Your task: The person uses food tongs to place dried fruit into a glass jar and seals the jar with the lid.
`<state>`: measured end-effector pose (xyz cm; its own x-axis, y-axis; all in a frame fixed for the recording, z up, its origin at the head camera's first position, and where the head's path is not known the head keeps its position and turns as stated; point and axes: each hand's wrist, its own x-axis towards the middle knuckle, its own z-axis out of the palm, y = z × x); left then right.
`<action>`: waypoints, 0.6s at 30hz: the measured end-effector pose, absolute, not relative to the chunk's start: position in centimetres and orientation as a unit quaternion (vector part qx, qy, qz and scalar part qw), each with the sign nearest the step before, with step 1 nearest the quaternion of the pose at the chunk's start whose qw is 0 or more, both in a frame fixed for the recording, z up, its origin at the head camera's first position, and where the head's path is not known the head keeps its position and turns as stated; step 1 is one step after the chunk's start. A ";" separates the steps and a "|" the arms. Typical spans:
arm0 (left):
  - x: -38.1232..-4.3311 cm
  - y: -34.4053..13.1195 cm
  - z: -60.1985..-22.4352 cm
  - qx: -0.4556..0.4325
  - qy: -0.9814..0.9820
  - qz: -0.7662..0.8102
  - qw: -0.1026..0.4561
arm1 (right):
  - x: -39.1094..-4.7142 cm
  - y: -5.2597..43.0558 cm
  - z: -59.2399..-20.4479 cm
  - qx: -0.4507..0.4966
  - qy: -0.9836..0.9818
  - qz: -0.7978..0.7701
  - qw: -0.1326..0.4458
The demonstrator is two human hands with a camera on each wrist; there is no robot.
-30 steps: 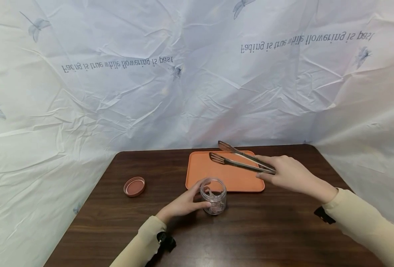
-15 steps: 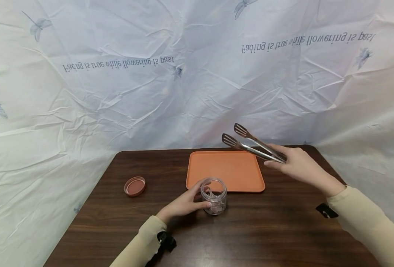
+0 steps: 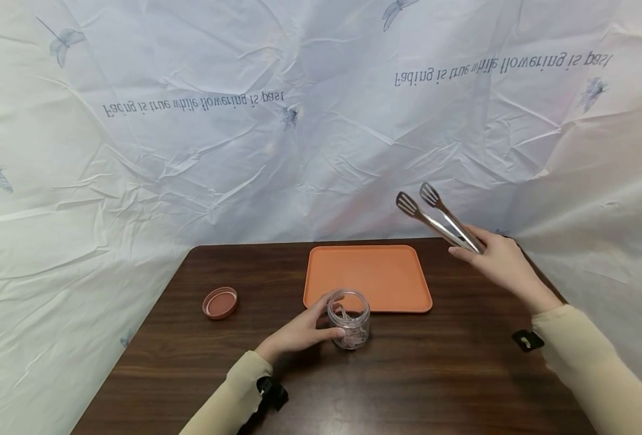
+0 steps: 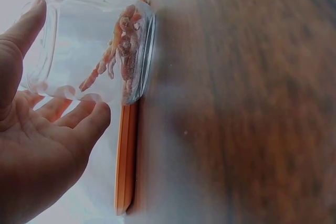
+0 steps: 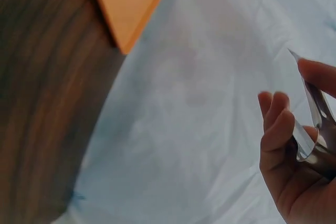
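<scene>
A clear jar (image 3: 356, 332) without its lid stands on the table, and my left hand (image 3: 304, 329) grips its left side with the thumb in front. Reddish-brown dried strips (image 4: 126, 45) lie in the bottom of the jar, seen through its wall in the left wrist view. My right hand (image 3: 502, 260) holds a pair of metal tongs (image 3: 448, 223) in the air, past the right end of the orange tray. The tongs' slotted tips point up and left, spread apart, with nothing between them. In the right wrist view the fingers and thumb wrap the tongs' handle end.
The orange tray (image 3: 366, 272) lies behind the jar, its near edge close to the jar. A reddish-brown lid (image 3: 220, 303) rests at the left of the dark wooden table (image 3: 190, 362). White printed cloth (image 3: 321, 151) hangs behind and on both sides.
My right hand has moved up and to the right with the tongs, away from over the tray. The tongs now point more upward. My left hand and the jar have stayed in place.
</scene>
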<state>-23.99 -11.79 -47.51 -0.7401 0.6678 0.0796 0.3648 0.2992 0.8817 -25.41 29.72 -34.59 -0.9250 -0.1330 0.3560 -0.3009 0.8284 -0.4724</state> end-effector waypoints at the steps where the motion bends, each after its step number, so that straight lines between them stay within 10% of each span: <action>1: -24.0 -11.8 -47.5 0.326 0.791 0.494 0.154 | -25.6 29.9 -34.9 0.110 -0.941 0.277 0.163; 18: -24.0 -11.7 -47.4 0.325 0.789 0.496 0.158 | -29.1 31.3 -40.8 0.032 -0.936 0.298 0.182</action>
<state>-23.99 -11.67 -47.43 -0.7382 0.6706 0.0730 0.3569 0.2964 0.8859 -29.05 31.27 -40.78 -0.9317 0.0492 0.3598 -0.1680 0.8201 -0.5471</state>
